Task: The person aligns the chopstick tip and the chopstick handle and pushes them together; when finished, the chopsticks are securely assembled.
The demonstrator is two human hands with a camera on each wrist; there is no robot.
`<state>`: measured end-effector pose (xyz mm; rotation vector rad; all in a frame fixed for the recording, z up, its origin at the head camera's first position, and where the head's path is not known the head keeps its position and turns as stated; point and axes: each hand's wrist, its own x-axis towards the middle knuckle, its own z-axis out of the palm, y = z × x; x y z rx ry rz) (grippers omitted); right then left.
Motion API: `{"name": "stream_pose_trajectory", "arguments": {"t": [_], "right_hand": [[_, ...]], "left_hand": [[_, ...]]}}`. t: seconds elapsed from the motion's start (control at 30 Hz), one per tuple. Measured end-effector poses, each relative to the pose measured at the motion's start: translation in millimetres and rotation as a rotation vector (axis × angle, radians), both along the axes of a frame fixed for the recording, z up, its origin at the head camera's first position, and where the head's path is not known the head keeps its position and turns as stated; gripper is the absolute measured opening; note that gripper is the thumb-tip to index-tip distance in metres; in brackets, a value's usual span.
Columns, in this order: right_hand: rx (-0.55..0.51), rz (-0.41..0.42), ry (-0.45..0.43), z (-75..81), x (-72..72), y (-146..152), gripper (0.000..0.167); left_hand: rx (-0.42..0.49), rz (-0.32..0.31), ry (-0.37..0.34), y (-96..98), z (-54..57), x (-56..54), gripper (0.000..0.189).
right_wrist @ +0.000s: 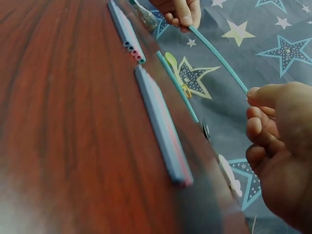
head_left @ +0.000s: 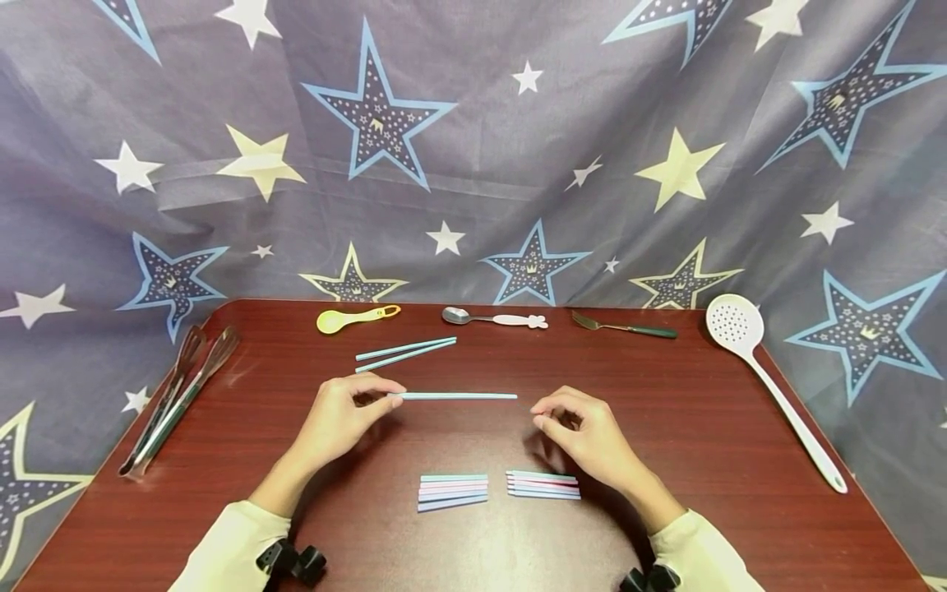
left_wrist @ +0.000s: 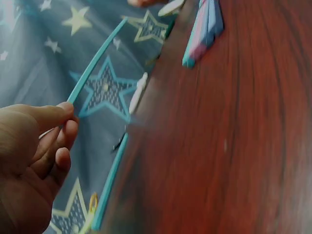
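My left hand [head_left: 342, 418] pinches a light-blue drinking straw [head_left: 460, 396] at its left end, between thumb and forefinger. The straw lies level and points right, above the table as the left wrist view shows. My right hand [head_left: 588, 432] hovers just off the straw's free end, its fingers loosely bent. In the head view a small gap separates its fingertips from the straw; in the right wrist view the tip overlaps the thumb. Two more light-blue straws [head_left: 405, 355] lie behind the left hand, converging at their right ends.
Two groups of shorter blue and pink straws, a left one [head_left: 453, 493] and a right one [head_left: 543, 485], lie in front. Along the back are a yellow spoon [head_left: 355, 318], a white-handled spoon [head_left: 510, 321] and a fork [head_left: 625, 327]. Tongs [head_left: 177, 403] lie left, a white skimmer [head_left: 777, 386] right.
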<state>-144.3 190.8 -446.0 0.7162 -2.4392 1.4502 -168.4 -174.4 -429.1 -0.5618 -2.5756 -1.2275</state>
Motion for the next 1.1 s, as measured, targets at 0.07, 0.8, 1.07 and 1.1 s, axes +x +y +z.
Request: {"name": "stream_pose_trajectory", "arguments": {"t": [0.07, 0.8, 1.07, 1.1], "right_hand": [[0.032, 0.025, -0.008, -3.0, 2.2, 3.5, 0.008], [0.288, 0.201, -0.096, -22.1, 19.7, 9.3, 0.009], [0.287, 0.199, -0.105, -21.7, 19.4, 9.5, 0.01], [0.291, 0.195, -0.11, -21.4, 19.3, 9.7, 0.011]], "left_hand": [[-0.006, 0.035, 0.015, -6.1, -4.7, -3.4, 0.012], [-0.065, 0.376, 0.025, -31.7, -47.2, -35.5, 0.013], [-0.099, 0.367, 0.091, -30.5, -50.8, -38.6, 0.009], [-0.097, 0.361, 0.09, -30.0, -51.1, -38.5, 0.009]]}}
